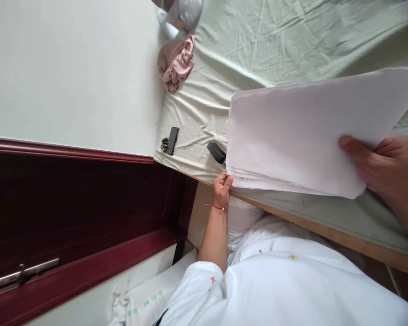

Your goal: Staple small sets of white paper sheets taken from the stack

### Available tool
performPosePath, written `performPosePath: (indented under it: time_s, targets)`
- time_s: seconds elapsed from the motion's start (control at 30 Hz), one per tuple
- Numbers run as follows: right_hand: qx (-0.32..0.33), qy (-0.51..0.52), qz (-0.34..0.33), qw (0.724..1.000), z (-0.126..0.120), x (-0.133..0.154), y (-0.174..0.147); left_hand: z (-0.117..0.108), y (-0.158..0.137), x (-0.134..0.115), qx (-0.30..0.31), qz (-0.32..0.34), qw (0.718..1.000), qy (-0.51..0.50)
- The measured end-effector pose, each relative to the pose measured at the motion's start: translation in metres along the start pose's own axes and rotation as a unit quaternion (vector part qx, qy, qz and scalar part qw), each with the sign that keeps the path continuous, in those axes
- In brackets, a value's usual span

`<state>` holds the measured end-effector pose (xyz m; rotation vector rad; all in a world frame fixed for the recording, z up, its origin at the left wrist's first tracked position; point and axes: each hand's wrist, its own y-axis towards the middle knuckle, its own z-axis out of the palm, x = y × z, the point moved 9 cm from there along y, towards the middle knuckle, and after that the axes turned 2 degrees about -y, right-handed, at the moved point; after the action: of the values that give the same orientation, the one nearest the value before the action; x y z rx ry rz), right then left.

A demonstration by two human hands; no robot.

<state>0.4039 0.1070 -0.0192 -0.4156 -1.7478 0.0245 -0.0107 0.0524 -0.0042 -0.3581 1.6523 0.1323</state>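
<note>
Upper left: plain off-white painted wall [71, 72], smooth. Left to lower left: dark red-brown wooden door [71, 194] within glossy maroon moulding [71, 152]; silvery metal handle [25, 272] near the lower-left corner. Upper right: pale green, wrinkled cloth [292, 40] over a table with a light-brown wooden edge [326, 230]. Lower right: dark brown floor [386, 276] (one pale line visible). Light soft; cloth darkens toward the right.
</note>
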Motion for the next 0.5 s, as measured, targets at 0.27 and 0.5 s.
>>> performPosePath:
  time_s: [0.27, 0.5]
  targets:
    - [0.001, 0.002, 0.005, 1.0, 0.0, 0.0014, -0.0003, -0.0013, 0.0001, -0.0013, -0.01, 0.002, 0.999, 0.039]
    - [0.025, 0.004, -0.019, 0.999, 0.0021, 0.0011, 0.002, 0.001, -0.0005, -0.0043, -0.027, -0.003, 0.998, -0.06]
